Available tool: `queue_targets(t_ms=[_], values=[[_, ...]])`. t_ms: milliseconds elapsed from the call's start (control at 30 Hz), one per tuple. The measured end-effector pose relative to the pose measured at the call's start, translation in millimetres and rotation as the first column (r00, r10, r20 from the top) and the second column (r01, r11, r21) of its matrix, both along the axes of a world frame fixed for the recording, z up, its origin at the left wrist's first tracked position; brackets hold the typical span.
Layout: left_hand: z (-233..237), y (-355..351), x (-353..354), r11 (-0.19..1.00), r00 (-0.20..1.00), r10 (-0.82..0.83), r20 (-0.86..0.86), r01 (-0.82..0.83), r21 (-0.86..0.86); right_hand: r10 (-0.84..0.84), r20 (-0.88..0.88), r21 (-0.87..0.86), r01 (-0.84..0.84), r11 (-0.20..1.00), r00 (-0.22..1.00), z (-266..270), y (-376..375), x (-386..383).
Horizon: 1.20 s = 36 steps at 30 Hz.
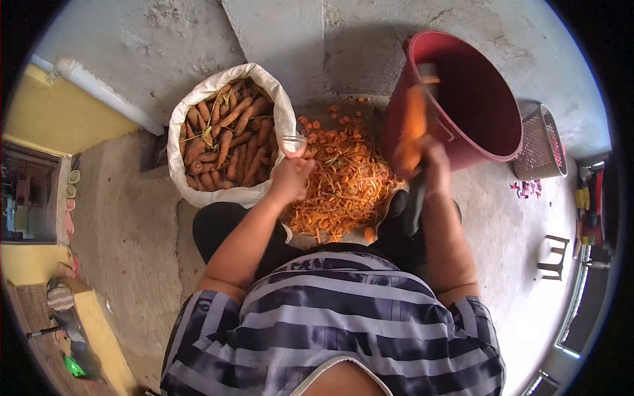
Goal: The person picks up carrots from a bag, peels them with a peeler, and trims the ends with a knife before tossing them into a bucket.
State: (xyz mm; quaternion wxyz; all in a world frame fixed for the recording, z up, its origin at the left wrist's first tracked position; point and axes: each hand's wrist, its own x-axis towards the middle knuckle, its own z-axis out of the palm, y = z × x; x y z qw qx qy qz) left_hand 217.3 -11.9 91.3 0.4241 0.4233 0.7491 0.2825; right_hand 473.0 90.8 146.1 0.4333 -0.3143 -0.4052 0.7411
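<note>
My left hand (290, 179) is closed on a peeler (294, 139), whose thin metal head sticks up beyond the thumb. My right hand (436, 166) is closed round a carrot (414, 125) that looks peeled and is blurred by motion, in front of the red bin. A knife (414, 206) is in the same hand; its dark handle points down toward my knee and its blurred blade runs up beside the carrot. On the floor between my legs lies a heap of carrot peelings and slices (337, 181). How the right fingers grip is smeared.
A white sack (284, 109) full of unpeeled carrots (228, 135) stands left of the heap. The tall red bin (462, 155) leans at the right, its inside dark. Behind it is a plastic basket (543, 142). A wall (290, 39) closes off the far side.
</note>
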Motion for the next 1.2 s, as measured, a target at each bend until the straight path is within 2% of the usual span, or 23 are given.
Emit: queue_targets(t_ms=[67, 133, 200, 233, 267, 333, 367, 400, 433, 467, 500, 600, 633, 767, 800, 867, 900, 967, 1033, 1100, 1133, 1167, 1200], values=[[-20.4, 10.8, -43.5, 0.992, 0.965, -0.041, -0.258, 0.009, -0.123, -0.201, -0.223, -0.116, 0.179, 0.977, 0.954, 50.1, 25.0, 9.6], [-57.3, 22.1, -88.7, 0.933, 0.875, -0.164, -0.455, -0.013, -0.360, -0.503, 0.020, -0.082, 0.503, 0.860, 0.864, 62.2, 39.8, 13.8], [-100.3, 22.2, -118.7, 0.889, 0.827, -0.023, -0.562, -0.240, -0.389, -0.469, 0.276, 0.147, 0.446, 0.883, 0.839, 51.4, 32.8, 23.2], [-106.7, 19.7, -124.6, 0.877, 0.802, -0.033, -0.596, -0.263, -0.402, -0.459, 0.399, 0.246, 0.390, 0.888, 0.794, 42.0, 22.5, 31.2], [-112.8, 17.3, -130.5, 0.864, 0.777, -0.044, -0.628, -0.286, -0.414, -0.437, 0.576, 0.368, 0.258, 0.893, 0.691, 26.6, 13.1, 41.8], [-109.1, 16.8, -130.4, 0.866, 0.768, -0.130, -0.627, -0.221, -0.449, -0.478, 0.797, 0.539, -0.078, 0.838, 0.369, 7.6, -16.7, 53.2], [-106.8, 20.7, -129.6, 0.856, 0.776, -0.135, -0.616, -0.222, -0.467, -0.367, 0.926, 0.376, -0.148, 0.915, 0.090, 15.0, -37.4, 52.3], [-104.5, 24.6, -128.8, 0.846, 0.784, -0.140, -0.605, -0.223, -0.484, -0.292, 0.956, 0.292, -0.138, 0.947, 0.019, 4.1, -50.3, 63.7], [-101.9, 30.4, -125.9, 0.856, 0.798, -0.019, -0.603, -0.298, -0.422, -0.341, 0.940, 0.334, -0.151, 0.931, -0.026, 1.5, -64.3, 66.1], [-102.3, 35.8, -125.1, 0.854, 0.800, 0.101, -0.592, -0.374, -0.360, -0.284, 0.951, 0.270, -0.118, 0.956, -0.126, -4.9, -76.3, 74.6], [-114.4, 40.6, -128.4, 0.923, 0.719, 0.105, -0.687, -0.327, -0.202, -0.221, 0.949, 0.209, -0.076, 0.975, -0.223, -12.0, -86.2, 84.6], [-128.8, 67.9, -135.1, 0.976, 0.630, 0.080, -0.773, -0.207, -0.068, -0.023, 0.926, 0.021, -0.008, 1.000, -0.376, -20.2, -107.6, 101.9], [-119.3, 79.4, -129.4, 0.964, 0.698, 0.045, -0.715, -0.219, -0.153, -0.004, 0.919, 0.007, 0.006, 1.000, -0.395, -19.4, -107.9, 101.9], [-132.2, 109.5, -133.4, 0.989, 0.711, -0.116, -0.694, 0.019, -0.146, 0.071, 0.897, -0.069, 0.020, 0.997, -0.436, -12.7, -103.7, 98.1], [-137.1, 116.3, -135.4, 0.980, 0.710, -0.140, -0.690, 0.002, -0.197, 0.090, 0.894, -0.096, 0.011, 0.995, -0.440, -11.7, -101.1, 98.0], [-148.0, 129.0, -141.5, 0.953, 0.709, -0.189, -0.679, -0.034, -0.300, 0.003, 0.891, -0.032, -0.057, 0.998, -0.453, -1.6, -98.5, 90.5], [-135.6, 133.6, -139.6, 0.940, 0.725, -0.185, -0.664, -0.068, -0.335, -0.041, 0.888, -0.002, -0.092, 0.996, -0.457, 1.9, -96.7, 88.1], [-130.0, 132.6, -140.6, 0.942, 0.721, -0.180, -0.669, -0.069, -0.328, -0.161, 0.899, 0.081, -0.207, 0.975, -0.408, 4.0, -92.2, 89.3], [-137.6, 133.2, -147.3, 0.945, 0.720, -0.163, -0.674, -0.084, -0.317, -0.299, 0.898, 0.194, -0.320, 0.927, -0.323, 6.8, -85.7, 88.4], [-118.1, 124.8, -135.9, 0.958, 0.733, -0.078, -0.676, -0.133, -0.254, -0.437, 0.878, 0.324, -0.428, 0.844, -0.197, 10.1, -79.0, 80.6], [-111.0, 121.4, -131.0, 0.961, 0.739, -0.036, -0.673, -0.158, -0.225, -0.453, 0.888, 0.378, -0.433, 0.818, -0.080, 9.8, -75.0, 76.3], [-139.1, 117.6, -149.8, 0.981, 0.758, -0.027, -0.652, -0.104, -0.161, -0.464, 0.885, 0.432, -0.431, 0.792, 0.036, 8.1, -70.4, 71.2], [-132.2, 115.3, -146.0, 0.987, 0.766, 0.078, -0.638, -0.149, -0.057, -0.470, 0.869, 0.488, -0.424, 0.763, 0.154, 6.7, -63.9, 65.0]])
